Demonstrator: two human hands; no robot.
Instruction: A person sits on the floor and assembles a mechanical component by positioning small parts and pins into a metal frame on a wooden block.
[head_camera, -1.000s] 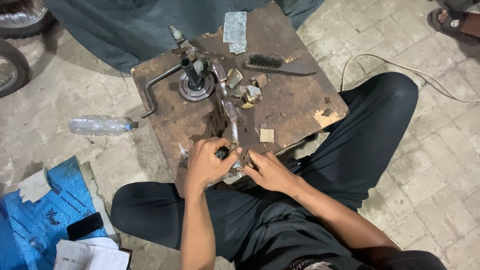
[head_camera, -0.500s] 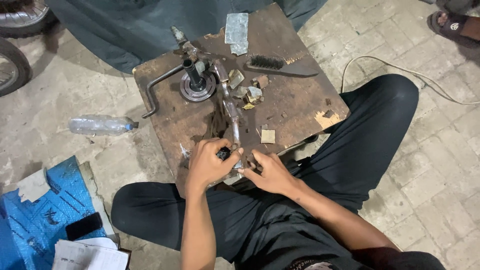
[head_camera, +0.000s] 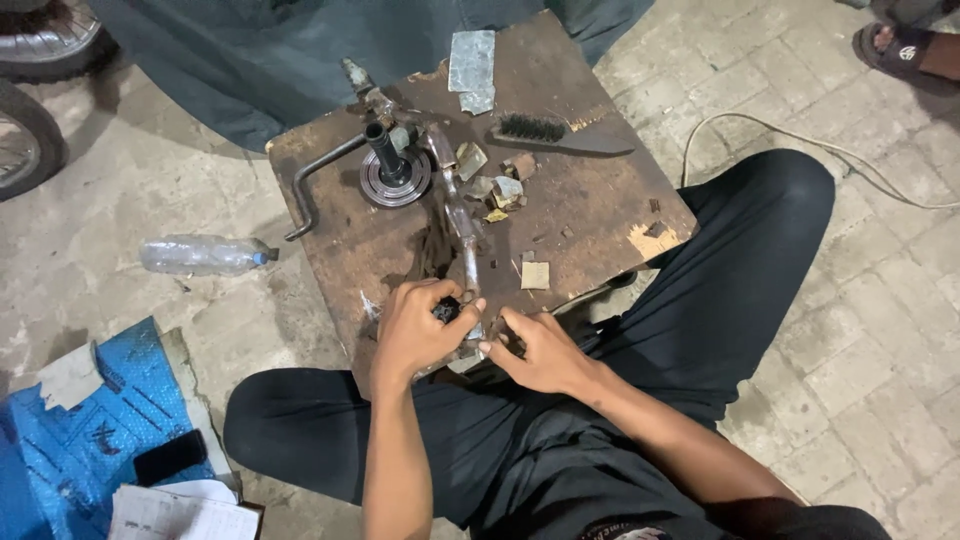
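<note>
I sit cross-legged at a low, worn wooden board (head_camera: 600, 190). My left hand (head_camera: 420, 330) grips a small black part at the near end of a long metal lever (head_camera: 462, 225) that lies along the board. My right hand (head_camera: 540, 350) pinches something small beside that same end, fingertips almost touching the left hand; what it pinches is hidden. Farther up the board stands a round metal hub with an upright black shaft (head_camera: 392, 170).
A black-bristled brush (head_camera: 560, 135), a bent steel crank (head_camera: 315, 190), scraps of sandpaper (head_camera: 472, 65) and small metal bits lie on the board. A plastic bottle (head_camera: 200, 255) lies on the paving at left, a blue sheet (head_camera: 70, 440) with papers lower left, a white cable (head_camera: 800, 140) at right.
Both hands stay at the lever's near end; the fingers shift only slightly. The view has drifted a little.
</note>
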